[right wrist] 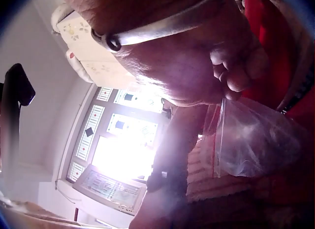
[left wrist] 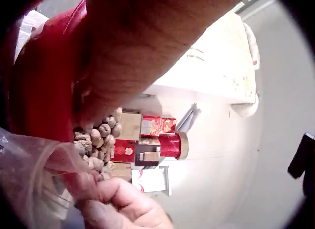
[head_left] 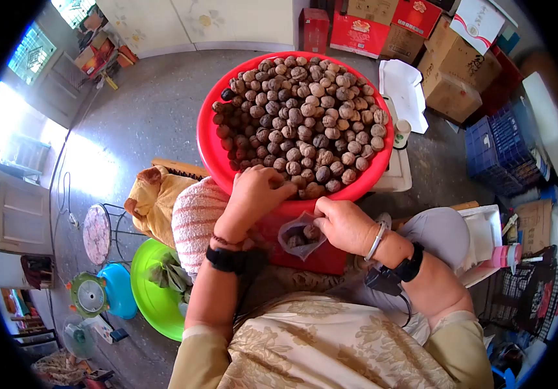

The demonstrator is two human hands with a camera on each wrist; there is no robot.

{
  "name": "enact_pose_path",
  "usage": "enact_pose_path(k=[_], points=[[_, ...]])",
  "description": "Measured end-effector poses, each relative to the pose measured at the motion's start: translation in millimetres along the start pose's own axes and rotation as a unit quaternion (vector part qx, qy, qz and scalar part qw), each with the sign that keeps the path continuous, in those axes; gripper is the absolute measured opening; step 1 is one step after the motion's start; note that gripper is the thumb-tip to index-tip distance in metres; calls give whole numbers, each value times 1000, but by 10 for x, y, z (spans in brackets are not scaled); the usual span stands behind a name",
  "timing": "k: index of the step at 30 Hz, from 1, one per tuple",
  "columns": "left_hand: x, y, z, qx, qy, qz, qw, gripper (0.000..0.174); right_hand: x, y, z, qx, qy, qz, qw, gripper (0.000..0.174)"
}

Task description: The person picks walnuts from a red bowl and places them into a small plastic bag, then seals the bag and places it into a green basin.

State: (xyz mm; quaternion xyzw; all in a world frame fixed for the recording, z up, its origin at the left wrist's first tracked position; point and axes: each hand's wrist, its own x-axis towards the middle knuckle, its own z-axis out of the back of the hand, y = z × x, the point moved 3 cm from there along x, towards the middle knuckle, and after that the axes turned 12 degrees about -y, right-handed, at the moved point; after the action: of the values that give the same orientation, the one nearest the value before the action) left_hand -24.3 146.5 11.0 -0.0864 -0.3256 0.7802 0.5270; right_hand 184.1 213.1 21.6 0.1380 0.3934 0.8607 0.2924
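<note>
A large red basin [head_left: 205,139] full of brown walnuts [head_left: 305,117] stands in front of me in the head view. At its near rim, my left hand [head_left: 253,194] reaches among the walnuts with its fingers bent and thumb toward the right. I cannot tell whether a walnut is between those fingers. My right hand [head_left: 350,227] pinches the edge of a clear plastic bag [right wrist: 256,140], which hangs below the basin's rim. Several walnuts [head_left: 298,238] lie inside the bag, seen through its open mouth. In the left wrist view, the forearm hides most of the left hand.
A red surface [head_left: 331,260] is beneath the bag. To the left are a striped pink towel [head_left: 198,220], a green basin [head_left: 146,279] and a round stool [head_left: 96,233]. Cardboard boxes [head_left: 451,71], a white tray [head_left: 402,91] and a blue crate [head_left: 499,146] stand at the right.
</note>
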Motion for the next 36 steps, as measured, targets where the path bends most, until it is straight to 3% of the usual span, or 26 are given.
enact_pose_path(k=[1, 3, 9, 11, 13, 15, 17, 18, 23, 25, 29, 36], points=[[-34, -15, 48, 1, 1, -1, 1000, 32, 2, -30, -12, -10, -11, 8, 1000, 13], [-119, -36, 120, -210, 38, 82, 973, 31, 3, -66, -30, -19, -23, 16, 999, 14], [-339, -150, 230, -338, 94, 140, 926, 37, 24, 6, 21, -21, -17, -6, 1000, 14], [-376, -140, 199, -340, 93, 119, 928, 33, 24, 1, 25, -2, 8, -21, 1000, 17], [-364, -250, 262, -230, 72, -14, 970, 29, 18, 8, 33, -9, 1, -21, 1000, 15], [-388, -328, 269, -235, 76, -22, 969, 27, 20, -19, 22, -15, -10, -19, 1000, 13], [-431, -392, 274, -126, 81, -140, 979, 28, 23, -78, -20, -6, -18, -6, 1000, 12], [-438, -413, 262, -149, 72, -146, 975, 27, 23, -70, -10, -6, -21, -4, 1000, 12], [-338, -300, 341, -137, -13, -51, 989, 19, 11, -51, 3, -34, -24, 7, 999, 13], [-279, -132, 347, -10, -110, -44, 993, 16, 7, -49, 9, -28, -26, 8, 999, 14], [-186, 66, 263, 83, -130, -28, 988, 16, -1, -43, 4, -23, -24, 2, 999, 14], [34, 92, 83, 225, -12, 7, 974, 28, -8, -17, 24, -18, -24, 2, 1000, 11]])
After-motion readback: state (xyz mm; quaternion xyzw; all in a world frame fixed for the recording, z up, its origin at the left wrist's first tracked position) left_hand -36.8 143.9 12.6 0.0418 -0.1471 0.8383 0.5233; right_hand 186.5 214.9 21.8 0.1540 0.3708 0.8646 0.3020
